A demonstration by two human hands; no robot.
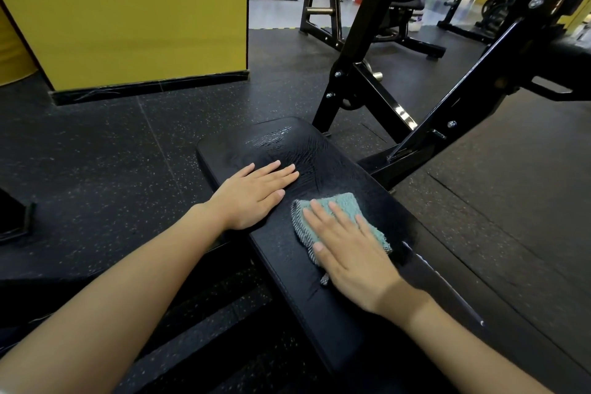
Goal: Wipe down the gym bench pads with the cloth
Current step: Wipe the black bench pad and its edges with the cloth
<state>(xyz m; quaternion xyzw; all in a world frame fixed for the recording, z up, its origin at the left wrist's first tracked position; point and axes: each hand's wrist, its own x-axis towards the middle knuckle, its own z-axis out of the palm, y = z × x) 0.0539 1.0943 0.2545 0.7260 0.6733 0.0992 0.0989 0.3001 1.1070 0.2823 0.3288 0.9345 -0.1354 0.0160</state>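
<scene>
Fingers (pixel 323 214) on cloth (pixel 347 203) near pad (pixel 287 150) edge

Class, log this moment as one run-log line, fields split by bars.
step: wipe | right hand: flat on teal cloth, on bench pad | left hand: flat on pad | far end: wet streaks

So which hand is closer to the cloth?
Right. The right hand lies flat on top of the cloth; the left hand rests flat on the bench pad just left of it.

No text or label seems readable — none anywhere.
</scene>
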